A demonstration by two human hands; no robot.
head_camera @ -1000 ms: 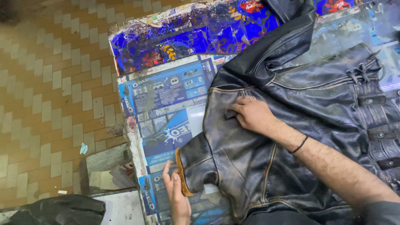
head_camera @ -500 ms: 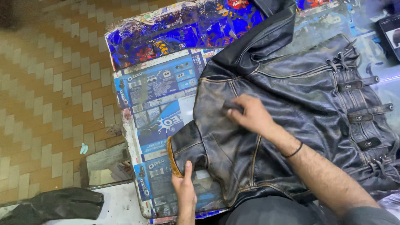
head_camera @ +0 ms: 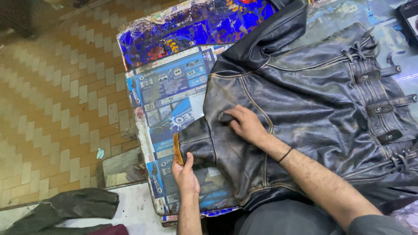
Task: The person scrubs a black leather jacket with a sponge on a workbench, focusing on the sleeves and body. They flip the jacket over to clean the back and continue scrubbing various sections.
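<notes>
Head view, looking down: a black, worn leather jacket (head_camera: 313, 109) lies spread flat on the table (head_camera: 170, 87), which is covered in blue printed wrappers. The right hand (head_camera: 246, 124) presses a small dark pad (head_camera: 225, 117) onto the shoulder panel, fingers closed on it, so I'd judge the rubbing of the leather is under way. The left hand (head_camera: 186, 173) pinches the collar edge (head_camera: 178, 150) with its tan lining, holding it taut. Working further would call for that grip to keep the panel from sliding. A dark garment (head_camera: 65, 209) lies on the floor below, well apart; the straps (head_camera: 383, 106) sit far to the right.
</notes>
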